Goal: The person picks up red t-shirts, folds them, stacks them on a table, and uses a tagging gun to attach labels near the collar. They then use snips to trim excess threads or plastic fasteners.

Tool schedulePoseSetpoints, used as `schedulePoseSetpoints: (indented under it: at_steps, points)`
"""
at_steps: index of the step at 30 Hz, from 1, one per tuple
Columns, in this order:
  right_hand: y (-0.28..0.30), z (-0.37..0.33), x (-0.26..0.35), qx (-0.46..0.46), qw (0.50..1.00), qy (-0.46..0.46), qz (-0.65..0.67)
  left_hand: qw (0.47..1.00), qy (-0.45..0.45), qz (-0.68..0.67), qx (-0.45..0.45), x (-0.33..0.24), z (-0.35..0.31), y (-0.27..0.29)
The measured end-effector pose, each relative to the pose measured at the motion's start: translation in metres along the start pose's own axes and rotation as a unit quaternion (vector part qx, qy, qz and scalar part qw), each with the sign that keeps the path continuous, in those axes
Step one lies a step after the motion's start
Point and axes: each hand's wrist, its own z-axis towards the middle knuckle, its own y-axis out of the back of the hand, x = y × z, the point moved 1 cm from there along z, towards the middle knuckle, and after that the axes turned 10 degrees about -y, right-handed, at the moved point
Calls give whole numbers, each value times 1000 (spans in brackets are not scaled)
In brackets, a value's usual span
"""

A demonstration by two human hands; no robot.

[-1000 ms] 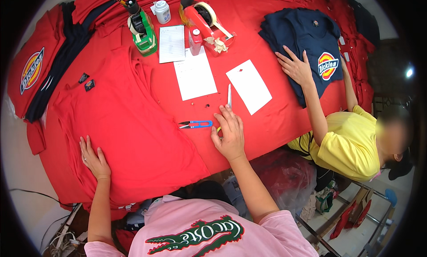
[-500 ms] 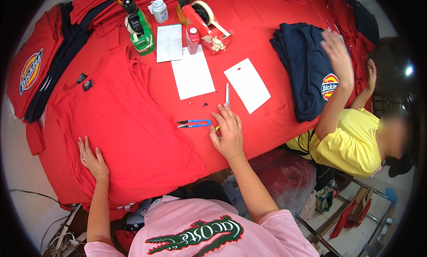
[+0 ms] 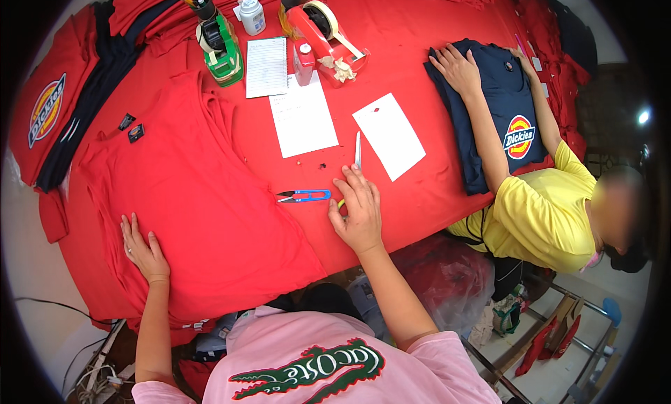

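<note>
Shirt (image 3: 203, 194), red and creased, is lying under the spread, empty left hand (image 3: 145, 252); the right hand (image 3: 360, 212), loosely curved, is half-covering scissors (image 3: 358, 152), grip unclear; a red dispenser (image 3: 334, 52) is holding cream tape (image 3: 332, 22).

A table (image 3: 412, 61) covered in red cloth fills the middle of the frame. On it lie a red shirt (image 3: 189, 194) at centre left, blue thread snips (image 3: 311, 195) and partly hidden scissors (image 3: 358, 152) at centre, a spiral notepad (image 3: 266, 65) and green tape dispenser (image 3: 225, 63) at upper centre-left, and a navy shirt (image 3: 482, 135) at right.
</note>
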Motion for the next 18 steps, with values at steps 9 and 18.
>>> schedulePoseSetpoints:
  at_steps: [9, 18]
  points:
    - [0, 0, 2, -2, 1000, -2, 3, 1000, 2, -10, -3, 0, 0, 0]
    - [-2, -1, 1, 2, 1000, -5, -1, 1000, -5, -12, -6, 1, 0, 1]
